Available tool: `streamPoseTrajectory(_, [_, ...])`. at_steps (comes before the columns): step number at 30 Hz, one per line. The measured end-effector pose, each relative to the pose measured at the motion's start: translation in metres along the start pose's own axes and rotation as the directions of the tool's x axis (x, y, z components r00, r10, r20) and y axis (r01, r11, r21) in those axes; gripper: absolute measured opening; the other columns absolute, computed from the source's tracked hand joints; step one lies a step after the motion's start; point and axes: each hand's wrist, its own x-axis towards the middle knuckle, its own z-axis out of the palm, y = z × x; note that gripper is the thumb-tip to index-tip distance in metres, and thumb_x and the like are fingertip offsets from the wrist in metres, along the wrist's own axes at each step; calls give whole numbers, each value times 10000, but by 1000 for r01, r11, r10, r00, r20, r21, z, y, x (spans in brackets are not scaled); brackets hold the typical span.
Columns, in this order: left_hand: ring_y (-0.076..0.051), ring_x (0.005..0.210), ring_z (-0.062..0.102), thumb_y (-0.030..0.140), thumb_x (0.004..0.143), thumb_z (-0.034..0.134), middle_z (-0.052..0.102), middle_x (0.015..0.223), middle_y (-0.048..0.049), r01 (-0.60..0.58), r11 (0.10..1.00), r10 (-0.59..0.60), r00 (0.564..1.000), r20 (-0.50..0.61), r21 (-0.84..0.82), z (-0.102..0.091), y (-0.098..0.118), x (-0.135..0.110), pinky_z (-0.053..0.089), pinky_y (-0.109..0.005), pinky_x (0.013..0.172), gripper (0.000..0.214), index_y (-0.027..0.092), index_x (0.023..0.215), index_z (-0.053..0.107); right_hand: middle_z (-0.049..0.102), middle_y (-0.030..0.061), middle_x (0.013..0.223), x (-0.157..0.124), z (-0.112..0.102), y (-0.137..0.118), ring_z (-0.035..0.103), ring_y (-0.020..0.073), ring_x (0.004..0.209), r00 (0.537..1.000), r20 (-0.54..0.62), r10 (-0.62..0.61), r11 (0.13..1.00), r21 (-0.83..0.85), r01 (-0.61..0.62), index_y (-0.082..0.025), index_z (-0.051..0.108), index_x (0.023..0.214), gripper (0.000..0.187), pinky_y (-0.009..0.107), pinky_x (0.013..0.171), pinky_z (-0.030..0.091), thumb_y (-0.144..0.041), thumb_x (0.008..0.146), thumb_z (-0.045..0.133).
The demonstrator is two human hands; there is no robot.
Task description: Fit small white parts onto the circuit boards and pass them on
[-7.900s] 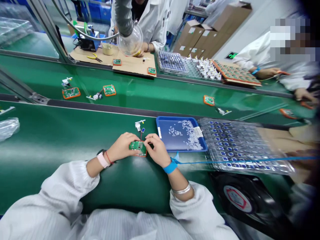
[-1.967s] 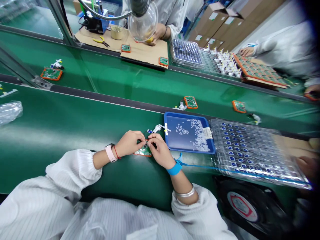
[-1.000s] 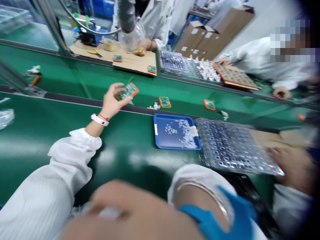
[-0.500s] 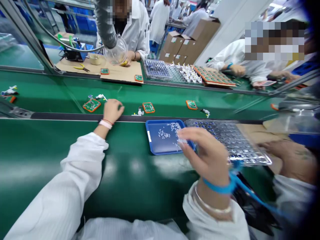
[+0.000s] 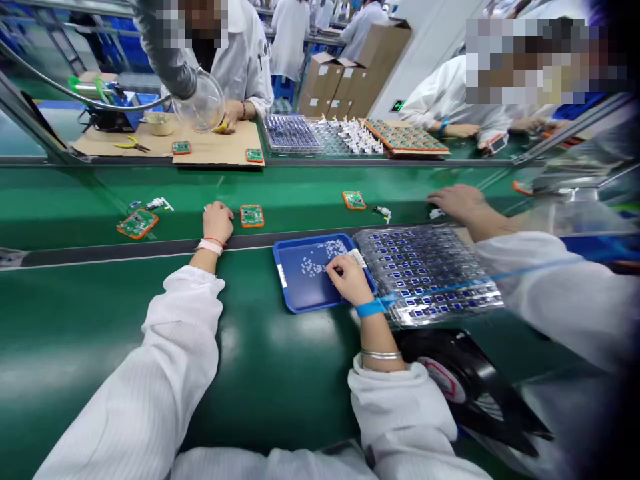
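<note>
My right hand (image 5: 350,280) is down inside a blue plastic tray (image 5: 285,287), its fingertips beside a scattered patch of small white parts (image 5: 314,265). I cannot tell whether those fingers hold a piece. My left hand (image 5: 218,223) rests palm down at the near edge of the far green conveyor belt (image 5: 300,190), holding nothing I can see. To its right lies an orange-edged green circuit board (image 5: 251,215), apart from my fingers.
A clear blister tray of blue components (image 5: 425,270) adjoins the blue tray on the right. A co-worker's hand (image 5: 453,200) reaches across the far belt. More boards ride that belt. A black fan (image 5: 450,380) sits below the near belt's edge.
My left hand no longer holds the circuit board and has come down onto the belt. My right hand has dropped into the blue tray. Boards on the far belt have shifted left.
</note>
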Motion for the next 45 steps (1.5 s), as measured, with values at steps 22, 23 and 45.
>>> streamPoseTrajectory(22, [-224,945,574,379,640,707,593,1049,-70,-213,893,174,976,-132,-396,-35,-25,-78,441,-323,828,510,171,1046,478,552,112,888,-3,4,-21,537,243,894,993,-22,-113,993,-23,113,-184,527,664,139,441,819,440,-238,783,480])
streamPoseTrajectory(23, [-225,951,570,379,650,700,589,1058,-71,-249,879,224,968,-111,-407,-39,-24,-96,439,-331,836,507,173,1058,480,550,112,914,-5,6,-37,536,237,915,991,-37,-131,991,21,132,-184,530,682,135,431,829,439,-238,796,482])
streamPoseTrajectory(45, [-164,823,584,228,779,624,675,856,-19,-184,770,310,945,107,-611,-49,8,-190,437,-322,793,85,197,729,685,536,84,967,-39,92,-145,494,204,963,955,187,-228,920,364,149,-192,524,737,125,400,872,398,-213,845,465])
